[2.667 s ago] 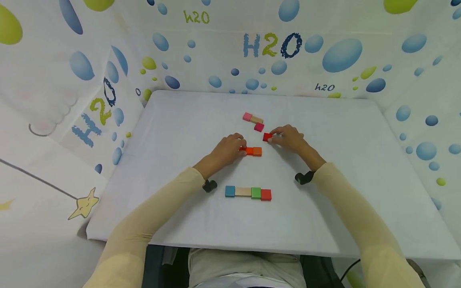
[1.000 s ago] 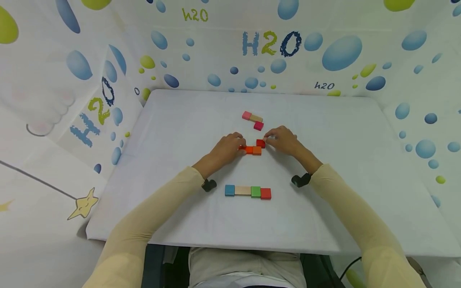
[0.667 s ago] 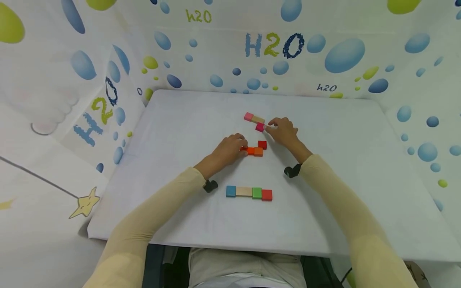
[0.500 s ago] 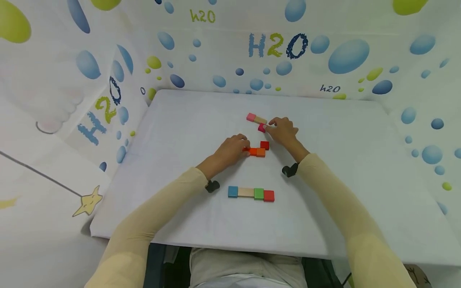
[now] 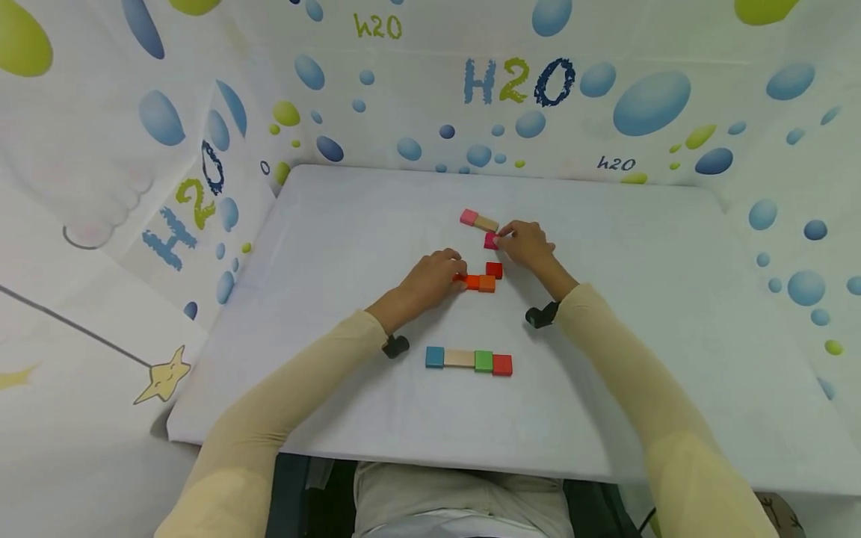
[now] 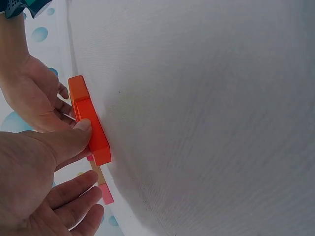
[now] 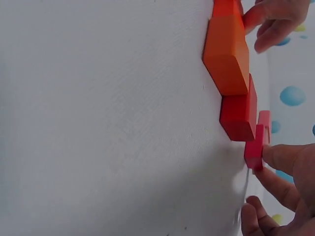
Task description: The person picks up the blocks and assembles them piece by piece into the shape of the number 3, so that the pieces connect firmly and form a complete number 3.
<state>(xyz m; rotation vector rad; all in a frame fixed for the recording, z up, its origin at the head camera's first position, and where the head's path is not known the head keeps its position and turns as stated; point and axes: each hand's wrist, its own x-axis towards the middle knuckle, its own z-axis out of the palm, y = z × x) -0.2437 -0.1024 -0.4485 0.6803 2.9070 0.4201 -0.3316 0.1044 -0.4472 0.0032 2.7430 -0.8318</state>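
Observation:
My left hand [image 5: 430,280] pinches the left end of a red-orange block [image 6: 97,137], thumb on its near face and fingers behind. An orange block [image 5: 487,284] continues that row to the right. Behind the orange block's right end sits a red block [image 5: 494,270], right up against it in the head view. My right hand [image 5: 528,243] pinches a crimson block [image 7: 254,147] between thumb and index finger, the other fingers bent loosely apart. Just beyond it, a pink block [image 5: 468,217] and a plain wooden block [image 5: 486,223] lie end to end at a slant.
Closer to me lies a row of a blue block [image 5: 434,357], a plain wooden block [image 5: 460,359], a green block [image 5: 483,361] and a red block [image 5: 502,365]. A white cloth covers the table [image 5: 350,418]. Patterned sheets [image 5: 390,90] hang behind and beside it.
The right hand brought the red block left and nearer, behind the orange block, and let it go. It then took the crimson block and drew it slightly nearer. The left hand stayed put.

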